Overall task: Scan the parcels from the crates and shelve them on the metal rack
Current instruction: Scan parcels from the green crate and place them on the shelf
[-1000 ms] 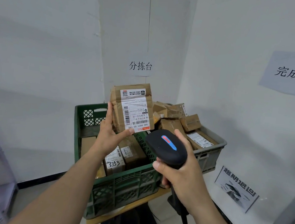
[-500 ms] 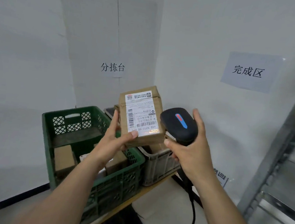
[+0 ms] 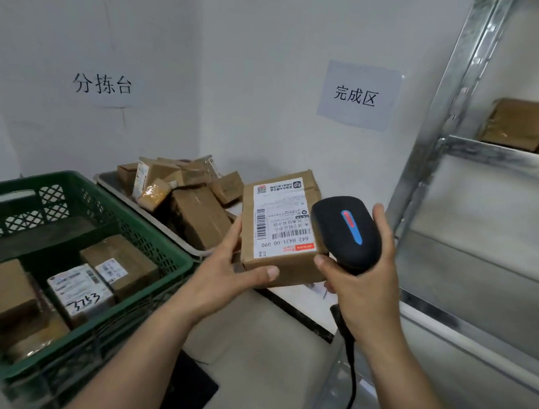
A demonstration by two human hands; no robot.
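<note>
Holding the brown parcel [image 3: 279, 228] up in front of us, our left hand [image 3: 223, 275] had its thumb curled over the bottom edge and its fingers tucked behind, with the label facing us. Our right hand [image 3: 362, 277] was wrapped round the black scanner [image 3: 347, 230]. From where we looked, its head overlapped the parcel's right edge, and its cable [image 3: 351, 391] dangled toward the pale floor [image 3: 265, 350].

Room-wise, we were in a plain white corner. A paper sign [image 3: 102, 83] with Chinese characters was stuck on the left wall and a second sign [image 3: 357, 96] on the right one. The green crate [image 3: 147, 239] sat on our left with a few labelled boxes in the bottom. The grey crate [image 3: 150, 215] behind it was heaped with more brown parcels. On our right stood the metal rack [image 3: 429, 146], with two cartons [image 3: 519, 123] on its upper shelf. We couldn't tell what the crates stood on.
</note>
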